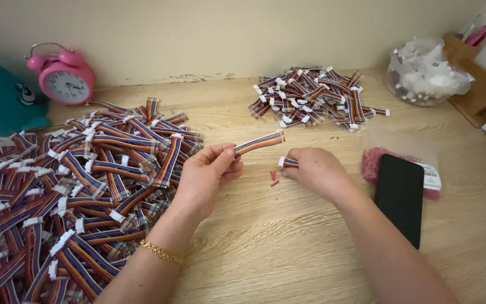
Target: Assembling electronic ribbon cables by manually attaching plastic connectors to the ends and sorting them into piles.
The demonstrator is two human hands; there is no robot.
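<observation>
While the left hand (209, 169) pinches one rainbow ribbon cable (259, 142) by its end, lifted free for handling, the right hand (313, 169) fingers close on its white connector (282, 161), low over the wooden surface (288, 236); large unsorted heap (80, 186) left, smaller pile (316, 95) beyond.

I observe one short flat ribbon cable (259, 142), striped in rainbow colours, pinched at its near end and angled up to the right above the counter (288, 247), and a second like piece (289, 162) with a white connector, mostly hidden in the fingers, low over the wood.
</observation>
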